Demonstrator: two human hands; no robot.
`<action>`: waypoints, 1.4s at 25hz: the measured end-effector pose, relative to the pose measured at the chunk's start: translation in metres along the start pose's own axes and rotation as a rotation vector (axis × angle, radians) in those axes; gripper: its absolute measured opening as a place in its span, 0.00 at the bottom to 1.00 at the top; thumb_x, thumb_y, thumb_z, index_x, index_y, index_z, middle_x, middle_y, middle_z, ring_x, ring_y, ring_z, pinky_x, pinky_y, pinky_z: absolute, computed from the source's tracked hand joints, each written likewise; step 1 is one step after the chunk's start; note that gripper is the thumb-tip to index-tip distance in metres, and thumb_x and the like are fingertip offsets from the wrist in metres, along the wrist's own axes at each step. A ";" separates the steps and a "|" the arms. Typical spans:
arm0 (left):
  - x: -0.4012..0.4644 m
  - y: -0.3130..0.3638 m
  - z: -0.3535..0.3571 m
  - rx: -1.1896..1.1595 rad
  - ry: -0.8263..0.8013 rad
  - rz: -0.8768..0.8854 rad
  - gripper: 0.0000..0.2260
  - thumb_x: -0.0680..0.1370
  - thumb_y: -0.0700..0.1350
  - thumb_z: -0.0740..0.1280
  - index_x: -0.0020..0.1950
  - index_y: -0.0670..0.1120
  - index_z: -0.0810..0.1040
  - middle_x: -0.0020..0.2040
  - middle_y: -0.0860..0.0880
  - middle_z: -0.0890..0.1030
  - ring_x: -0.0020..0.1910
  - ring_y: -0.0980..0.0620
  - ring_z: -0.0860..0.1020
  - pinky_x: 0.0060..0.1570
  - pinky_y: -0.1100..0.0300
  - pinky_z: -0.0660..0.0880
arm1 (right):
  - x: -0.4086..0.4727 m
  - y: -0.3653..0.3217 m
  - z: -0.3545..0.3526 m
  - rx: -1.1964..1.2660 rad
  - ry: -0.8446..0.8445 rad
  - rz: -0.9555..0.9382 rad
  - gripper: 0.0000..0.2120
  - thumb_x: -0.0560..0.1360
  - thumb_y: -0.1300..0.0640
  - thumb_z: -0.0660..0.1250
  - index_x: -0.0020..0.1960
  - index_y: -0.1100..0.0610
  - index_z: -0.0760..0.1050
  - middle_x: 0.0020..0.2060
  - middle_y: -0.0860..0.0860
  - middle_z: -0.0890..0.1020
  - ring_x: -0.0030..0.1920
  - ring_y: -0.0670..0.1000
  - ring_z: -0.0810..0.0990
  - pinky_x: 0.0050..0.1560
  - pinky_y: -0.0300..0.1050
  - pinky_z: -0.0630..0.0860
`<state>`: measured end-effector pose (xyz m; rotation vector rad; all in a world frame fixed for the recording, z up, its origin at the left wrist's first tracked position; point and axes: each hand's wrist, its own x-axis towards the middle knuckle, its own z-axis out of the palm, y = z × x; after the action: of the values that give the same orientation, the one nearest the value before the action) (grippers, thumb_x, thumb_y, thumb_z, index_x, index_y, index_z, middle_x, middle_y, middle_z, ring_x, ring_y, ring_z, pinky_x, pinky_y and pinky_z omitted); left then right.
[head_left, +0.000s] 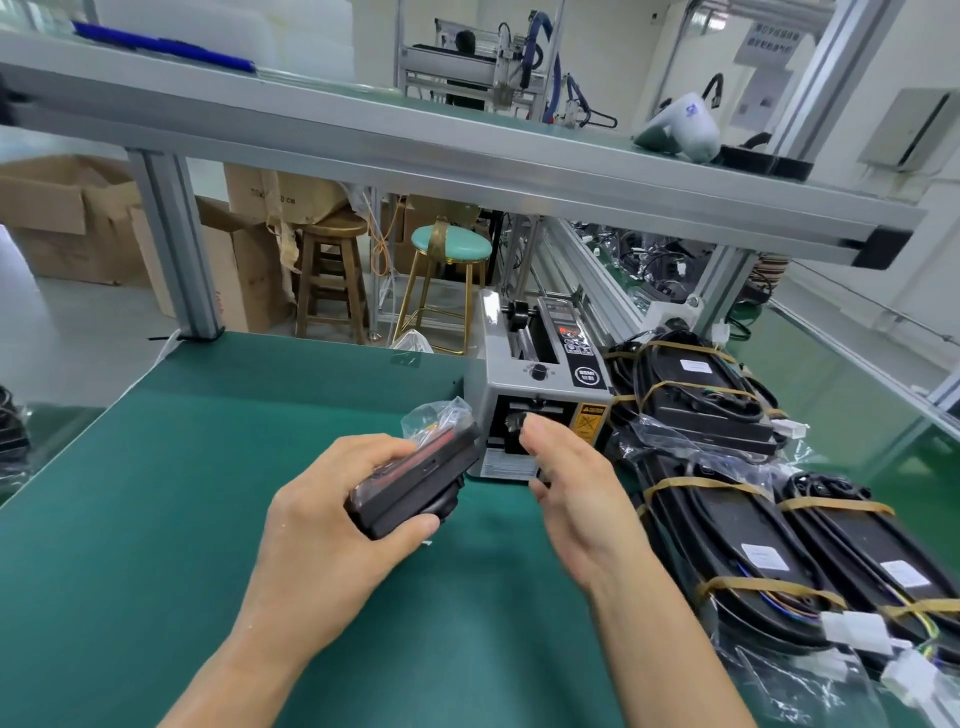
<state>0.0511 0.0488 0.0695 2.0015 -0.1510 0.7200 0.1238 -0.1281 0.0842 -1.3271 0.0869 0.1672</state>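
My left hand (332, 512) grips a black flat part with a red strip (415, 480), held tilted above the green mat; a crumpled clear plastic bag (441, 421) sticks out behind it. My right hand (566, 480) hovers just right of the part, its fingers loosely curved and reaching toward the front slot of the grey tape dispenser (540, 384). It holds nothing that I can see.
The green table mat (182, 519) spreads left and front. Several black oval units bound with tan bands (737, 525), with wires and white connectors, lie at the right. An aluminium shelf frame (467, 161) runs overhead. Stools (447, 280) and cardboard boxes stand behind the table.
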 end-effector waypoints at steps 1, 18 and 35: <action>0.001 0.001 0.002 -0.011 0.004 -0.005 0.25 0.61 0.36 0.80 0.52 0.57 0.79 0.51 0.61 0.80 0.51 0.60 0.78 0.50 0.71 0.71 | -0.014 0.000 0.004 -0.016 -0.126 -0.056 0.07 0.64 0.50 0.76 0.41 0.50 0.85 0.54 0.38 0.82 0.56 0.35 0.77 0.53 0.35 0.65; 0.001 0.001 0.003 -0.021 0.035 -0.032 0.24 0.61 0.36 0.80 0.53 0.53 0.80 0.50 0.59 0.80 0.51 0.60 0.78 0.50 0.72 0.70 | -0.015 0.021 0.033 -0.151 -0.159 -0.237 0.02 0.71 0.65 0.72 0.41 0.63 0.83 0.64 0.47 0.76 0.57 0.27 0.73 0.59 0.34 0.66; 0.001 0.002 0.002 -0.019 0.050 -0.025 0.23 0.62 0.37 0.80 0.53 0.52 0.81 0.50 0.59 0.80 0.50 0.59 0.78 0.49 0.73 0.71 | -0.021 0.028 0.045 -0.210 -0.024 -0.329 0.08 0.71 0.65 0.72 0.38 0.53 0.80 0.59 0.48 0.78 0.59 0.35 0.76 0.62 0.38 0.72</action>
<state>0.0522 0.0461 0.0705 1.9628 -0.1025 0.7488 0.0972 -0.0797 0.0713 -1.5276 -0.1735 -0.0901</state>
